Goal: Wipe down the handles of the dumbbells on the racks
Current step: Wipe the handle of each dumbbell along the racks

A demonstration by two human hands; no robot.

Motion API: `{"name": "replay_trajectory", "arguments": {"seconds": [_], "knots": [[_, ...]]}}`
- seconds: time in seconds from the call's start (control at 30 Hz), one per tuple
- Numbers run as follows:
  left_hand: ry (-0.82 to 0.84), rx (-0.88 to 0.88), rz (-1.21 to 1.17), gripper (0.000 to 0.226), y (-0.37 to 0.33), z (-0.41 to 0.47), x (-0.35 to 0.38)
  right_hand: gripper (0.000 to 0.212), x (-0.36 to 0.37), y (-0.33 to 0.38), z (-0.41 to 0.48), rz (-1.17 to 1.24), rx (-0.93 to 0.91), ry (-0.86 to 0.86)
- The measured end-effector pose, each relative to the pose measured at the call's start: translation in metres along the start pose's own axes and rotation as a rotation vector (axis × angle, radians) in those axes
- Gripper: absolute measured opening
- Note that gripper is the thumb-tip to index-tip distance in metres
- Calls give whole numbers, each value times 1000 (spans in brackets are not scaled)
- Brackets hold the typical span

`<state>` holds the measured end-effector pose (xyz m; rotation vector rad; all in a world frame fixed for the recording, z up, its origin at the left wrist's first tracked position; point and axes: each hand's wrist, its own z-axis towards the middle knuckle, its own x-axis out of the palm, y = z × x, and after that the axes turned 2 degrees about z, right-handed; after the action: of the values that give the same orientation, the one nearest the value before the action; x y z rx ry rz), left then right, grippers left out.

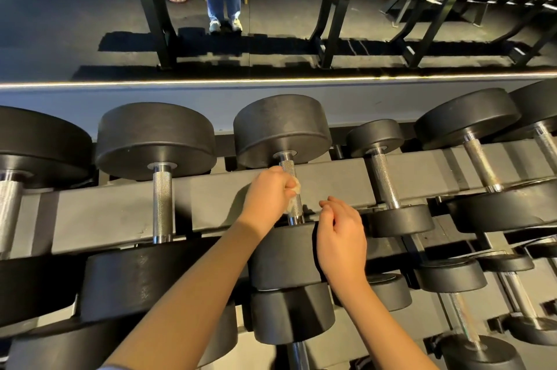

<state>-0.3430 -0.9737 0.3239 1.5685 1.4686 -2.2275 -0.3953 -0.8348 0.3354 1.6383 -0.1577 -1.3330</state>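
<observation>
A row of black dumbbells with knurled chrome handles lies across the top tier of a black rack (126, 213). My left hand (268, 194) grips a small white cloth (294, 191) wrapped against the handle (291, 188) of the middle dumbbell (281, 128). My right hand (342, 234) rests with relaxed fingers on that dumbbell's near head (283, 255), holding nothing. To the left lies a similar dumbbell handle (162, 203). To the right lies a smaller dumbbell's handle (384, 179).
More dumbbells sit on the lower tier (464, 312) below my arms. A wall mirror (271, 13) behind the rack reflects the racks and a person's legs in jeans (224, 4). A lit ledge (271, 81) runs along the mirror's base.
</observation>
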Motion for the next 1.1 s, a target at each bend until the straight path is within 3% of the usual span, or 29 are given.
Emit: {"name": "replay_trajectory", "arguments": {"seconds": [0.13,0.3,0.37,0.47,0.6,0.77,0.93,1.1], "knots": [[145,-29,15,11,1,-10,-5,31,0,-1,0,-2,-32,-8],[92,-175,-356,13,-9,-17,-19,38,-2,7,-1,-70,-85,47],[78,-181,-439,13,-14,-18,-25,40,-3,8,4,-77,-119,122],[40,-146,-476,17,-19,-18,-36,36,-6,16,23,126,21,301],[25,-122,-431,20,-21,-16,-41,7,-10,26,43,354,96,302],[-351,136,-20,36,-23,-8,-65,9,-7,23,62,79,152,325],[-139,85,161,45,-4,6,-67,8,5,24,76,-137,195,515],[-183,87,88,44,4,7,-62,9,15,25,89,-84,198,499]]}}
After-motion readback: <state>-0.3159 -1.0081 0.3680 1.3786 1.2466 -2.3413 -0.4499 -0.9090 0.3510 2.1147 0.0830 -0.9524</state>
